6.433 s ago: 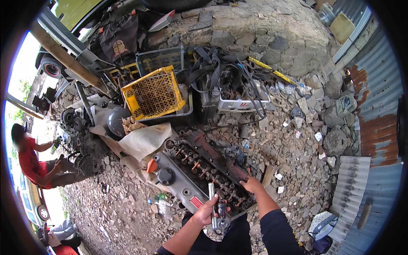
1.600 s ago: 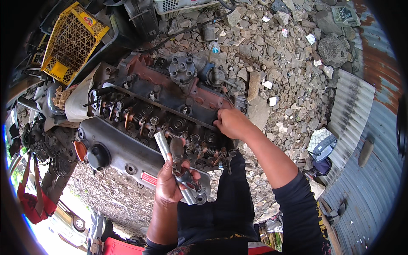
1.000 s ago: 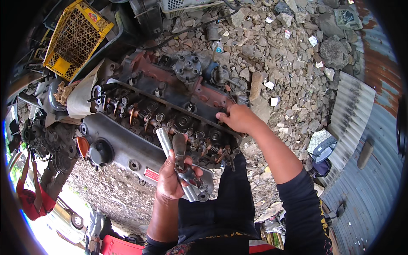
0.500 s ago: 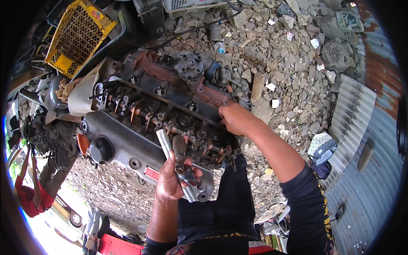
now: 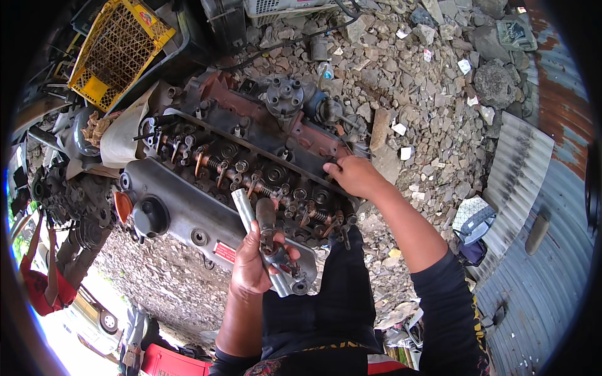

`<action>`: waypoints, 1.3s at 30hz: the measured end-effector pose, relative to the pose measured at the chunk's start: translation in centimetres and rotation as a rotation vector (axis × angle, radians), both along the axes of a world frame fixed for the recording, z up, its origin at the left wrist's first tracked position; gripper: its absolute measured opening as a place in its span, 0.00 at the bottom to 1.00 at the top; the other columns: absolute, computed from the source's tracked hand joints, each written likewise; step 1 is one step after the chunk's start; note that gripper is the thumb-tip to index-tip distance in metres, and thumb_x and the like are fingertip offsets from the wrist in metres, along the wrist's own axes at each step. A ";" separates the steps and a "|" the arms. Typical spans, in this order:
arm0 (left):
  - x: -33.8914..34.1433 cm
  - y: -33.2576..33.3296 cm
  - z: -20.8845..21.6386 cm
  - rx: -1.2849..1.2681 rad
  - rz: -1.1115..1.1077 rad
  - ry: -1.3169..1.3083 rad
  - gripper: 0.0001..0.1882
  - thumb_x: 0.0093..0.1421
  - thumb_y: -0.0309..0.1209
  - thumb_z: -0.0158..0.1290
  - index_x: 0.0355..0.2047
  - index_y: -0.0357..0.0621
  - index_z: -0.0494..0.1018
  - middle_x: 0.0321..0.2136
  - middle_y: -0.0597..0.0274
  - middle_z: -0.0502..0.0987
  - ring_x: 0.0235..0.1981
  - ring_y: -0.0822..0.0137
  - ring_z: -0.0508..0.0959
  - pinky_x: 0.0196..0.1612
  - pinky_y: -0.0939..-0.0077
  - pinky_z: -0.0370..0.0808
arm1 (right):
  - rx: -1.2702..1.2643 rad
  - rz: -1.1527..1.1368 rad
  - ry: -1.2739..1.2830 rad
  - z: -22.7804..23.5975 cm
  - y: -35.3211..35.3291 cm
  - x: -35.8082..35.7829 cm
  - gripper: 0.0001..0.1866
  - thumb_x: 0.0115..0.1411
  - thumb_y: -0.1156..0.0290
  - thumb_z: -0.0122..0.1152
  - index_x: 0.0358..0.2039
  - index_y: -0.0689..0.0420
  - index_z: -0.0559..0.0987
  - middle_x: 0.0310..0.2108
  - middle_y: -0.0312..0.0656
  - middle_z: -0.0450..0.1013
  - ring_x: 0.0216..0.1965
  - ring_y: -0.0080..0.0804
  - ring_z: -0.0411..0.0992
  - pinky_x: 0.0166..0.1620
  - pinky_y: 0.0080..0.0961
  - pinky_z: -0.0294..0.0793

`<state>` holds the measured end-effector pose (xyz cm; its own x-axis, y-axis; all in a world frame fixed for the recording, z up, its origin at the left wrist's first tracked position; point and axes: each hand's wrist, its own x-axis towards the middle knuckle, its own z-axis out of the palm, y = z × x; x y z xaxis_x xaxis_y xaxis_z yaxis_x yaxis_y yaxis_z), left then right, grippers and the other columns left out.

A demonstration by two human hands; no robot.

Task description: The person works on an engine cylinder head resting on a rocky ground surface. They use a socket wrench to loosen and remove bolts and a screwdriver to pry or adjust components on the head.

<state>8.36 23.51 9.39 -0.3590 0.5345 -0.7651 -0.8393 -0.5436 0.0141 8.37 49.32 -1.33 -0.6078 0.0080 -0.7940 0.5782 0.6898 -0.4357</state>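
My left hand (image 5: 249,266) is wrapped round a silver metal tube (image 5: 243,208) and a ratchet-like tool with a worn, dark handle (image 5: 266,218), both held above the dark valve cover (image 5: 179,210). Beyond the cover lies an engine with its rocker shaft and springs (image 5: 254,182) exposed. My right hand (image 5: 355,177) is at the engine's right end, over the dark strip beside the reddish-brown side (image 5: 316,138). Its fingers are curled together with the thumb pointing left; whatever is between them is hidden. A round distributor cap (image 5: 284,95) stands on the far side of the engine.
Rubble (image 5: 433,125) covers the ground around the engine. Corrugated sheets (image 5: 517,169) lie along the right. A yellow crate (image 5: 119,53) sits at the upper left, above greasy engine parts (image 5: 81,194). A person in red (image 5: 47,285) is at the far left.
My right hand has shifted slightly right along the engine's edge, and its thumb now shows more clearly. My left hand keeps the tube and tool in nearly the same place.
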 end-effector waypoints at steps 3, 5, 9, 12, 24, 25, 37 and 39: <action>0.1 -0.1 0.0 -0.002 -0.013 0.009 0.33 0.67 0.49 0.41 0.66 0.52 0.46 0.30 0.60 0.79 0.30 0.52 0.82 0.13 0.83 0.72 | 0.081 0.073 -0.093 0.8 -0.5 -0.7 0.27 0.62 0.51 0.52 0.30 0.67 0.80 0.32 0.60 0.76 0.39 0.57 0.75 0.45 0.45 0.73; 0.1 -0.1 0.1 0.016 -0.014 0.005 0.33 0.67 0.49 0.41 0.66 0.51 0.46 0.30 0.60 0.78 0.31 0.52 0.82 0.13 0.83 0.72 | 0.034 0.120 -0.061 0.1 -0.8 -0.7 0.25 0.62 0.53 0.53 0.31 0.66 0.80 0.35 0.60 0.76 0.41 0.55 0.74 0.46 0.44 0.73; 0.1 0.0 0.5 0.019 -0.011 0.018 0.33 0.67 0.49 0.41 0.67 0.51 0.45 0.31 0.60 0.78 0.31 0.52 0.82 0.13 0.83 0.72 | -0.018 0.180 0.062 -0.6 -0.3 -0.9 0.22 0.61 0.55 0.54 0.35 0.66 0.80 0.41 0.59 0.74 0.46 0.52 0.73 0.49 0.43 0.72; 0.0 -0.2 0.6 0.012 -0.014 0.027 0.33 0.67 0.48 0.40 0.67 0.50 0.45 0.31 0.60 0.78 0.31 0.52 0.82 0.13 0.83 0.71 | 0.039 0.239 0.054 -0.2 -0.7 -1.4 0.21 0.60 0.59 0.56 0.35 0.70 0.76 0.34 0.59 0.75 0.42 0.55 0.74 0.46 0.43 0.72; -0.3 -1.0 1.3 0.042 0.006 0.018 0.32 0.68 0.48 0.39 0.67 0.51 0.45 0.30 0.59 0.79 0.31 0.52 0.82 0.13 0.82 0.72 | -0.145 0.305 -0.020 0.8 1.1 -2.1 0.23 0.61 0.55 0.54 0.34 0.68 0.78 0.40 0.60 0.75 0.46 0.55 0.72 0.50 0.42 0.70; -0.3 -1.1 1.3 0.046 0.010 0.023 0.32 0.68 0.48 0.39 0.67 0.51 0.45 0.30 0.59 0.79 0.31 0.52 0.82 0.13 0.82 0.72 | -0.113 0.246 -0.088 0.6 1.0 -2.3 0.24 0.61 0.55 0.55 0.33 0.68 0.78 0.39 0.60 0.75 0.46 0.55 0.72 0.49 0.42 0.70; 0.1 -0.7 0.9 0.054 -0.006 0.020 0.32 0.68 0.49 0.39 0.66 0.53 0.46 0.31 0.60 0.78 0.31 0.52 0.82 0.13 0.83 0.72 | -0.084 0.143 -0.132 1.0 0.4 -2.1 0.21 0.60 0.54 0.56 0.34 0.64 0.78 0.37 0.57 0.75 0.41 0.53 0.74 0.46 0.42 0.72; 0.2 -0.5 0.8 0.035 -0.019 0.030 0.32 0.68 0.49 0.39 0.66 0.53 0.46 0.31 0.60 0.78 0.31 0.52 0.82 0.13 0.84 0.71 | -0.071 0.203 -0.092 0.1 0.3 -1.6 0.22 0.61 0.53 0.55 0.33 0.64 0.79 0.37 0.57 0.75 0.41 0.53 0.74 0.46 0.41 0.72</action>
